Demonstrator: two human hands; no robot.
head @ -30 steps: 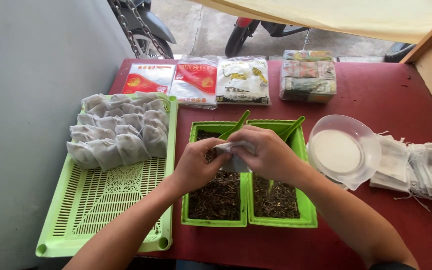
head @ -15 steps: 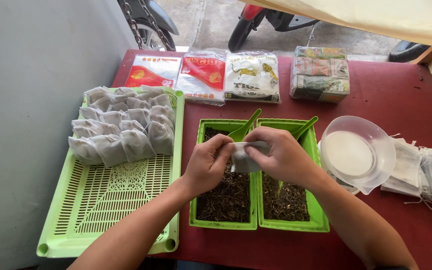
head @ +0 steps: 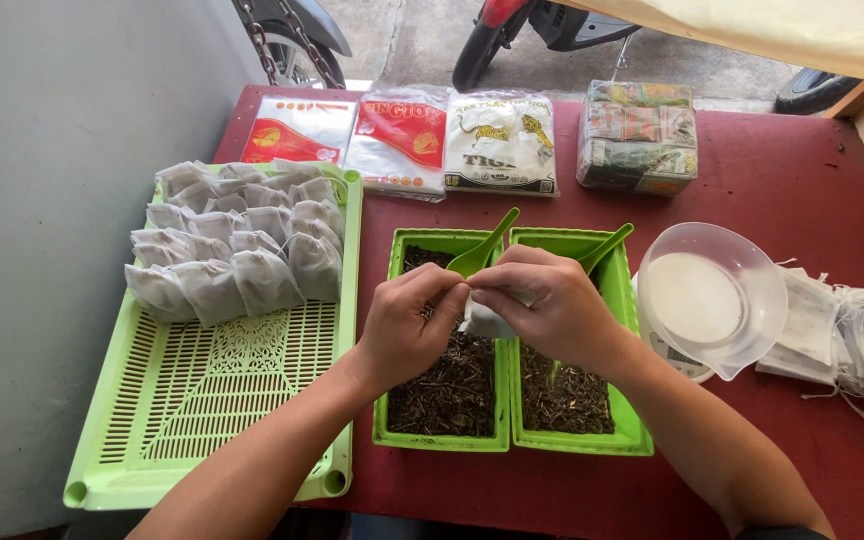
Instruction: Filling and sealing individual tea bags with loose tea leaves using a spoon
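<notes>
Both hands (head: 482, 315) pinching pouch (head: 487, 320), mouth upward

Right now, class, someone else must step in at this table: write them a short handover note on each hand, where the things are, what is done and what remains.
Left hand and right hand both pinch one small white pouch above the two green tubs of dried leaf bits.
A green scoop stands in each tub.
Done: filled pouches packed at the far end of the green slatted tray.
Left: the held pouch is not yet on the tray; a stack of flat empty pouches waits at the right, beside the clear bowl.
</notes>
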